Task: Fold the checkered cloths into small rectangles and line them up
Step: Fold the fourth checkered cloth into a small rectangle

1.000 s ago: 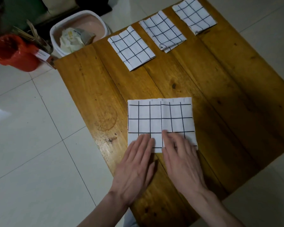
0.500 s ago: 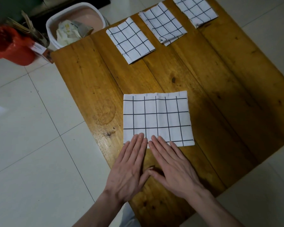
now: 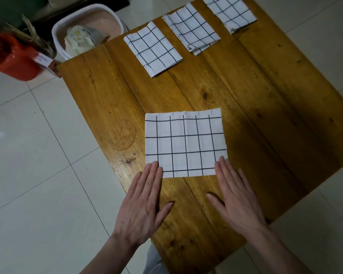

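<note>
So the cloth (image 3: 185,144) is lying flat near the front of the wooden worktop (image 3: 265,107), folded into a wide rectangle. Left hand (image 3: 145,202) is flat, fingers straight and together, fingertips on the cloth's near left corner. Right hand (image 3: 236,196) is the same deal, flat with the thumb stuck out, fingertips on the near right corner. Neither one is pinching anything, just resting on it. Along the far edge three folded cloths sit in a row: left one (image 3: 152,49), middle one (image 3: 192,29), right one (image 3: 230,13). On the tiled floor past the far left corner there's a white bin (image 3: 85,30) and a red bag (image 3: 10,56).
</note>
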Motion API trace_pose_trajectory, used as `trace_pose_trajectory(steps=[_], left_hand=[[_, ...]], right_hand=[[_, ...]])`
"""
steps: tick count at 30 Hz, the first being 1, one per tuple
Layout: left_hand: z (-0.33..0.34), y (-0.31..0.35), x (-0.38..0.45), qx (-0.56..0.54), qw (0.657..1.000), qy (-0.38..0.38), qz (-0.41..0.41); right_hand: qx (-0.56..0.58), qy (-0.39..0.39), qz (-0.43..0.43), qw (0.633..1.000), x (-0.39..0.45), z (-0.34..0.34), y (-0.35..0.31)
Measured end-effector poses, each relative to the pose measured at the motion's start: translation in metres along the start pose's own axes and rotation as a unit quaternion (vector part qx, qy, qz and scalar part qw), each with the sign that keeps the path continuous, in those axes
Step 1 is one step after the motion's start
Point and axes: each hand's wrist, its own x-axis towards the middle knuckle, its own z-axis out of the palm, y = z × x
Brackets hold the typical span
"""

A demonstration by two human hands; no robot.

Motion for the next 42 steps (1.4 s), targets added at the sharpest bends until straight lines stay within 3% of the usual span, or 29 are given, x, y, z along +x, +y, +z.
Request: trace_pose_trajectory(steps=[12,17,22,27,33,38,42], left_hand=[[-0.002,0.021,0.006,-0.066,0.996,0.023,-0.052],[-0.005,0.053,0.032,-0.069,0.997,0.023,0.013],[0.002,0.069,0.044,-0.038,0.999,0.002,0.011],[0.004,0.073,0.042,-0.029,1.0,-0.007,0.003],[0.003,0.085,0.04,-0.037,0.999,-0.002,-0.028],[0.003,0.093,0.04,-0.052,0.998,0.007,-0.045],[0.004,0.095,0.037,-0.052,0.998,0.009,-0.04]], right_hand=[[0.113,0.034,0.04,0.992,0.003,-0.01,-0.007],[0.161,0.076,0.076,0.981,0.012,-0.018,-0.01],[0.192,0.106,0.201,0.955,0.019,-0.026,-0.02],[0.181,0.068,0.3,0.934,0.032,-0.043,-0.028],[0.131,-0.007,0.346,0.929,0.047,-0.064,-0.04],[0.249,0.009,0.384,0.889,0.051,-0.058,-0.041],[0.412,0.079,0.381,0.824,0.046,-0.058,-0.043]])
